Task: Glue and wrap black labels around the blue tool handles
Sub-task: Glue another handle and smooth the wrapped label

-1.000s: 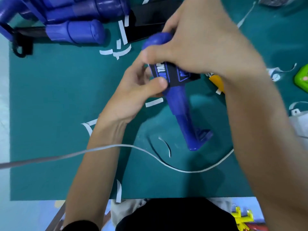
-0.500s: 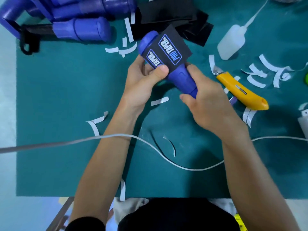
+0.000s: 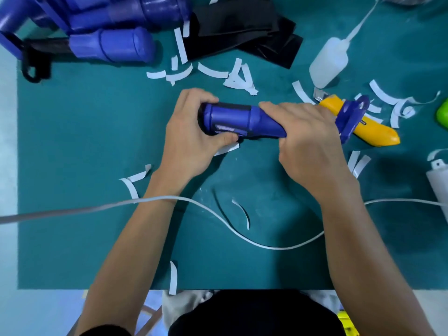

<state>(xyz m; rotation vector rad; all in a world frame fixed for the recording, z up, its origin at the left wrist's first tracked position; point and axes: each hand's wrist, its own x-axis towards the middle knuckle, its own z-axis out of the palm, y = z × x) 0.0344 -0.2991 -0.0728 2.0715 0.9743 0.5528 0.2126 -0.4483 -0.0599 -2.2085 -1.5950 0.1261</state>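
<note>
Blue handle (image 3: 238, 120), black label (image 3: 232, 107) wrapped around

The blue tool handle (image 3: 266, 127) lies horizontal at mid-frame, thick butt end left, flanged narrow end right. A black label (image 3: 236, 107) is wrapped round its thick section, with print visible along the lower edge. Spare blue handles (image 3: 114, 46) are piled top left, with loose black labels (image 3: 242, 32) beside them.

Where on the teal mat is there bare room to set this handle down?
Widest bare patch: the mat left of the left hand gripping the handle, between the stacked blue handles and the white cable. Another: between the forearms, below the cable. Crowded: far edge and right side, with black labels, glue bottle, yellow knife and paper strips.
</note>
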